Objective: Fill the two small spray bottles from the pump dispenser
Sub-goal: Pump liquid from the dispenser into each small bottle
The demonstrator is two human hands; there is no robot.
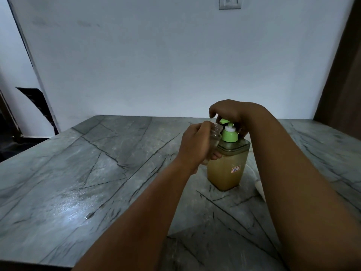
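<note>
**Filling a little bottle at the pump**

The big grey stone table (78,173) fills most of the view. It looks hard and smooth, with dark cracks running over it. A plain pale wall (156,55) stands behind it, with a switch plate (230,2) high up.

On the table, over to the right, stands the dispenser (227,169). It is a tall square jug, more than half full of cloudy yellow liquid, so it is likely heavy and will stay put when pushed from above. It has a small sticker (235,169) on the front and a green pump (228,132) on top.

The right hand (232,114) is curled over the top of the pump, fingers bent round the green head. The pump is stiff plastic, so the best place to push is flat on its top.

The left hand (197,143) grips a small clear bottle (214,136) round its middle. The bottle is up off the table, tilted, with its open mouth right beside the pump's spout. It looks nearly empty, so it should be light. It is smooth and could slip if drips get on it, so a snug hold round the body is best. The mouth is narrow, so the spout must line up well or liquid could spill.

Only one small bottle can be seen.
</note>
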